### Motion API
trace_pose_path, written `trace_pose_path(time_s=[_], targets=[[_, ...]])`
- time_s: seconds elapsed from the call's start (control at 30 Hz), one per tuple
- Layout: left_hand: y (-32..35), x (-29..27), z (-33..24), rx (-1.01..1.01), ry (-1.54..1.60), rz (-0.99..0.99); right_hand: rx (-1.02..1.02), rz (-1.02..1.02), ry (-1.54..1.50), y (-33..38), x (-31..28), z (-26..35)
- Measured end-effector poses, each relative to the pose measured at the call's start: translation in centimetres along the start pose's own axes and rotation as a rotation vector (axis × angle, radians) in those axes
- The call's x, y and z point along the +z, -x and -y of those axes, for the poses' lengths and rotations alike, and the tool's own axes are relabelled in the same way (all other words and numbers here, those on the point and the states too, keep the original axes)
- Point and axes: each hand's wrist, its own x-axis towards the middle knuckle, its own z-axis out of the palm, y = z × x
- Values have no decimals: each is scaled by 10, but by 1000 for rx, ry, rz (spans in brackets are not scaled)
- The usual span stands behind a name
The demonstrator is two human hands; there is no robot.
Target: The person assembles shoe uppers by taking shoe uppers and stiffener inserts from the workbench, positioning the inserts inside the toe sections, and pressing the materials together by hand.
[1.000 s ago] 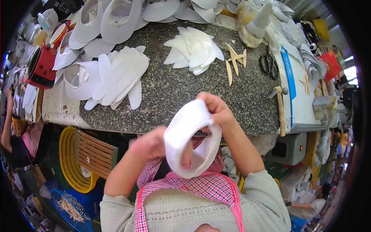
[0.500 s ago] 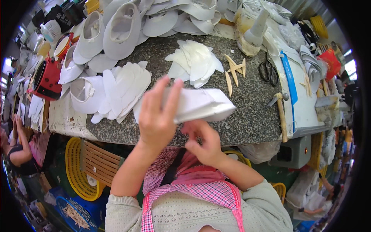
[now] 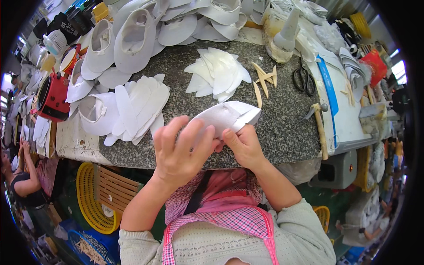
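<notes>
Just above the table's near edge, a white shoe upper (image 3: 227,115) is held tilted in both my hands. My right hand (image 3: 244,145) grips its near right side, thumb on top and fingers beneath. My left hand (image 3: 179,148) is closed loosely around its left end, with the fingertips against the white surface and part of the grip hidden. Beyond the upper lies a fanned stack of thin white pieces (image 3: 217,74). Another fanned stack of longer white pieces (image 3: 140,106) lies to the left of it.
White shoe uppers (image 3: 134,42) crowd the far left. Small wooden sticks (image 3: 264,78), black-handled scissors (image 3: 304,80), a hammer (image 3: 321,130) and a white bottle (image 3: 286,35) sit toward the right. A yellow basket (image 3: 86,194) stands below the table's left side. Another person (image 3: 27,176) is at far left.
My right hand has come up from below and taken hold of the upper's near right side. The upper has turned and tilted, and my left hand has moved lower.
</notes>
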Motion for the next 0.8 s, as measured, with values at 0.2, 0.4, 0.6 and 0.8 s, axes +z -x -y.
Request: trace_pose_path(time_s=[0.2, 0.4, 0.6, 0.8], targets=[[-5, 11, 11, -299, 408, -51, -38, -27, 206, 1, -1, -6], [-9, 15, -8, -598, 807, 48, -63, -12, 83, 9, -9, -15], [-7, 14, -9, -718, 926, 170, -304, -21, 319, 11, -13, -19], [8, 11, 22, -1228, 1907, 13, -427, 33, 421, 20, -42, 0]])
